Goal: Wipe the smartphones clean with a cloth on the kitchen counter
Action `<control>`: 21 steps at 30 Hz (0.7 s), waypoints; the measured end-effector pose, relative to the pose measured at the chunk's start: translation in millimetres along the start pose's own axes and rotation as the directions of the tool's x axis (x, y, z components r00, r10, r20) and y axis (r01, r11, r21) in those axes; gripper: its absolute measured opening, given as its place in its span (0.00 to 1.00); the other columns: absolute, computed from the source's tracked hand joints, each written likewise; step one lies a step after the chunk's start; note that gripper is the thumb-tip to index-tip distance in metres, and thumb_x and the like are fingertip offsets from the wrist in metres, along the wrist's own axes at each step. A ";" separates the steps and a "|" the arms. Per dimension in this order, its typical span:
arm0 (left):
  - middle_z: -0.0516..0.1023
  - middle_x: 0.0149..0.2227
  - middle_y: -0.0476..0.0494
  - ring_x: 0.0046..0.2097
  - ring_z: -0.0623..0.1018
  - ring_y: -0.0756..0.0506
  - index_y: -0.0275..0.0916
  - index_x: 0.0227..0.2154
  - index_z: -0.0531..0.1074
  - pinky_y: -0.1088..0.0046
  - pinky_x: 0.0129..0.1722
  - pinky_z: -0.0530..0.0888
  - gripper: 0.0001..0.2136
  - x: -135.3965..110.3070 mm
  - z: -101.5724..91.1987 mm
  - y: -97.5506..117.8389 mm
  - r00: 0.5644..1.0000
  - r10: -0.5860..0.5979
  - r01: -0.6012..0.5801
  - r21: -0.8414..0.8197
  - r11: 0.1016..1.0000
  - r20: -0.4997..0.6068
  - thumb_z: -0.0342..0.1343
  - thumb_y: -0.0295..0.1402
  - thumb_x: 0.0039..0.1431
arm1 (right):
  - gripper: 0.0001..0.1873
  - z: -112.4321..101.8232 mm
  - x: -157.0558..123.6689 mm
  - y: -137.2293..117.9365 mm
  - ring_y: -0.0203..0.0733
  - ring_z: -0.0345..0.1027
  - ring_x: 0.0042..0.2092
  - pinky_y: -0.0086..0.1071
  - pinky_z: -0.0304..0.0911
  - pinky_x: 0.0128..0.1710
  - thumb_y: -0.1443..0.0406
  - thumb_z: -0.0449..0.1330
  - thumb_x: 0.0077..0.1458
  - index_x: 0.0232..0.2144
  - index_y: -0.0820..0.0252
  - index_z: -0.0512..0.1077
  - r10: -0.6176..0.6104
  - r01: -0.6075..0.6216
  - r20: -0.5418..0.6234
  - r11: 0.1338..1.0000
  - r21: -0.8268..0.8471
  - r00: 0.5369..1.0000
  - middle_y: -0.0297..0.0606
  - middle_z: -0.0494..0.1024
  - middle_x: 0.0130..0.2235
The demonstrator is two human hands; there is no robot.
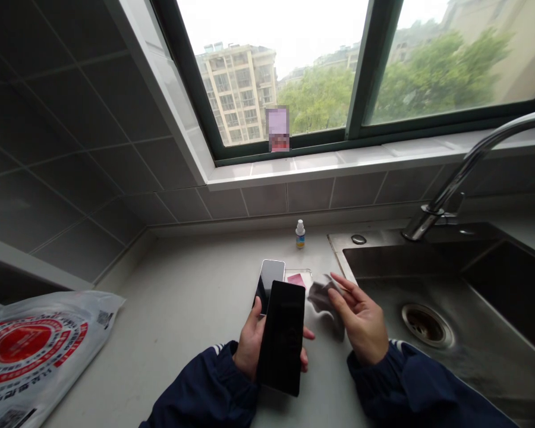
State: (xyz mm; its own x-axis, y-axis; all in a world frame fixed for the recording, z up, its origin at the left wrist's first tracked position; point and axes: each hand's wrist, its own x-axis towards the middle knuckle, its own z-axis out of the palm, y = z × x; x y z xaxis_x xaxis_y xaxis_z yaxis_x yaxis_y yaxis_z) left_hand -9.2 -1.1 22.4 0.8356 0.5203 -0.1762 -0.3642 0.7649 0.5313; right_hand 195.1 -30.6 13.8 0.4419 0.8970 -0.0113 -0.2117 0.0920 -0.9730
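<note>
A black smartphone (282, 339) rests in my left hand (248, 340), screen up, thumb along its left edge and fingertips showing past its right edge. My right hand (361, 321) pinches a thin grey cloth (325, 300) just right of the phone; the cloth hangs loosely from the fingers. Beyond the held phone, a second phone (270, 279) with a light rim lies on the counter, partly covered from view. Beside it is a clear phone case (307, 273) with a pink piece (296, 280) in it. A small white-capped spray bottle (300, 235) stands upright farther back.
On the right is a steel sink (468, 309) with a chrome faucet (441, 196) arching over it. A printed plastic bag (40, 351) lies at the left on the pale counter (178, 309). Tiled wall and a window (285, 77) close off the back.
</note>
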 end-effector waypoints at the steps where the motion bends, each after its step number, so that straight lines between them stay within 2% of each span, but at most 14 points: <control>1: 0.75 0.46 0.25 0.36 0.79 0.34 0.27 0.56 0.65 0.55 0.36 0.71 0.45 -0.2 0.2 -1.2 1.000 -0.016 0.016 -0.001 1.000 0.010 0.24 0.63 0.57 | 0.30 -0.7 1.4 -3.2 0.48 0.76 0.47 0.43 0.67 0.54 0.55 0.68 0.51 0.54 0.58 0.69 -0.039 0.038 -0.053 0.999 -0.027 0.998 0.43 0.81 0.44; 4: 0.75 0.46 0.23 0.35 0.79 0.35 0.25 0.52 0.68 0.58 0.34 0.71 0.47 -1.6 1.8 -5.2 0.996 -0.076 0.076 0.004 0.997 0.038 0.23 0.64 0.56 | 0.26 -0.8 0.1 -9.9 0.49 0.76 0.47 0.46 0.67 0.54 0.56 0.64 0.56 0.55 0.57 0.68 -0.190 0.173 -0.159 0.978 -0.116 0.969 0.42 0.81 0.44; 6: 0.75 0.45 0.23 0.35 0.79 0.35 0.23 0.50 0.70 0.59 0.34 0.71 0.48 -2.8 3.4 -7.6 0.993 -0.115 0.114 0.017 0.993 0.043 0.22 0.63 0.56 | 0.21 1.1 -6.6 -9.0 0.48 0.75 0.48 0.44 0.69 0.52 0.59 0.62 0.59 0.54 0.55 0.69 -0.301 0.274 -0.106 0.937 -0.215 0.948 0.42 0.79 0.48; 7: 0.76 0.42 0.23 0.35 0.79 0.36 0.22 0.49 0.70 0.60 0.35 0.71 0.48 -3.2 4.2 -8.3 0.990 -0.133 0.132 0.027 0.991 0.042 0.22 0.63 0.56 | 0.19 2.4 -11.3 -6.9 0.48 0.75 0.49 0.43 0.70 0.52 0.61 0.60 0.60 0.53 0.55 0.70 -0.362 0.341 -0.019 0.894 -0.292 0.932 0.42 0.78 0.49; 8: 0.78 0.40 0.24 0.35 0.79 0.36 0.22 0.50 0.70 0.60 0.36 0.71 0.48 -3.3 4.8 -8.5 0.988 -0.149 0.147 0.033 0.989 0.043 0.22 0.63 0.57 | 0.17 3.9 -16.3 -4.1 0.48 0.74 0.50 0.42 0.71 0.51 0.64 0.59 0.61 0.52 0.55 0.71 -0.417 0.439 0.139 0.828 -0.349 0.898 0.42 0.78 0.49; 9: 0.79 0.37 0.26 0.35 0.79 0.37 0.22 0.51 0.70 0.61 0.37 0.71 0.47 -3.2 5.2 -8.3 0.988 -0.151 0.150 0.030 0.988 0.043 0.23 0.62 0.58 | 0.17 5.5 -21.3 -0.9 0.48 0.72 0.52 0.43 0.70 0.52 0.66 0.57 0.61 0.53 0.56 0.70 -0.456 0.556 0.326 0.743 -0.373 0.828 0.43 0.76 0.51; 11: 0.80 0.35 0.30 0.37 0.80 0.38 0.25 0.53 0.69 0.61 0.43 0.70 0.43 -1.9 5.2 -6.7 0.994 -0.100 0.100 -0.008 0.995 0.036 0.26 0.59 0.61 | 0.23 8.3 -29.3 4.6 0.50 0.65 0.59 0.50 0.60 0.60 0.68 0.56 0.61 0.59 0.58 0.64 -0.460 0.741 0.602 0.554 -0.379 0.652 0.45 0.72 0.56; 12: 0.80 0.37 0.32 0.40 0.80 0.39 0.26 0.54 0.69 0.62 0.46 0.69 0.40 -0.9 4.9 -5.4 0.998 -0.051 0.052 -0.037 0.998 0.022 0.29 0.57 0.63 | 0.27 9.4 -32.1 6.4 0.51 0.61 0.61 0.53 0.54 0.63 0.69 0.56 0.61 0.62 0.60 0.60 -0.435 0.795 0.686 0.480 -0.371 0.583 0.46 0.71 0.58; 13: 0.80 0.39 0.33 0.43 0.79 0.40 0.27 0.53 0.70 0.63 0.50 0.68 0.36 0.0 4.3 -4.2 1.000 0.004 -0.004 -0.063 0.998 -0.002 0.31 0.54 0.64 | 0.29 10.4 -34.0 7.3 0.52 0.58 0.63 0.56 0.49 0.64 0.69 0.56 0.61 0.64 0.62 0.56 -0.408 0.824 0.734 0.427 -0.372 0.543 0.47 0.69 0.59; 14: 0.80 0.41 0.34 0.47 0.78 0.40 0.27 0.52 0.71 0.65 0.54 0.65 0.33 0.9 3.6 -3.1 0.998 0.049 -0.051 -0.082 0.995 -0.027 0.34 0.52 0.66 | 0.31 11.1 -35.2 7.6 0.52 0.55 0.65 0.56 0.47 0.65 0.69 0.55 0.61 0.65 0.65 0.53 -0.385 0.837 0.759 0.396 -0.379 0.525 0.49 0.67 0.60; 16: 0.80 0.43 0.34 0.53 0.75 0.41 0.27 0.51 0.72 0.67 0.58 0.61 0.31 2.0 1.8 -1.8 0.996 0.072 -0.076 -0.099 0.992 -0.048 0.36 0.50 0.66 | 0.33 12.6 -37.0 6.6 0.51 0.51 0.66 0.53 0.48 0.65 0.69 0.55 0.61 0.65 0.69 0.50 -0.354 0.844 0.781 0.372 -0.387 0.514 0.51 0.64 0.62; 18: 0.80 0.44 0.34 0.55 0.73 0.40 0.27 0.50 0.73 0.66 0.60 0.60 0.32 2.4 -0.2 -2.1 0.999 0.034 -0.039 -0.117 0.992 -0.043 0.37 0.52 0.65 | 0.33 14.4 -39.6 4.8 0.50 0.49 0.67 0.50 0.52 0.65 0.70 0.54 0.60 0.65 0.71 0.50 -0.336 0.858 0.809 0.367 -0.359 0.482 0.52 0.63 0.63; 21: 0.79 0.45 0.32 0.56 0.73 0.38 0.27 0.49 0.73 0.64 0.59 0.61 0.33 2.4 -1.9 -3.9 0.998 -0.010 0.003 -0.139 0.990 -0.056 0.38 0.55 0.63 | 0.34 17.7 -46.4 1.7 0.50 0.48 0.67 0.49 0.50 0.65 0.70 0.54 0.58 0.65 0.72 0.49 -0.312 0.878 0.855 0.387 -0.284 0.414 0.51 0.63 0.63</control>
State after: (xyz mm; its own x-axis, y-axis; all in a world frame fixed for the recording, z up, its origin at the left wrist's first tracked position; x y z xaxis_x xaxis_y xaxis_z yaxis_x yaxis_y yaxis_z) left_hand -6.5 -2.1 18.4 0.8150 0.5327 -0.2280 -0.4157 0.8116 0.4105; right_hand 158.9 -64.4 16.7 -0.4965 0.7123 0.4960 0.5533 0.7000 -0.4515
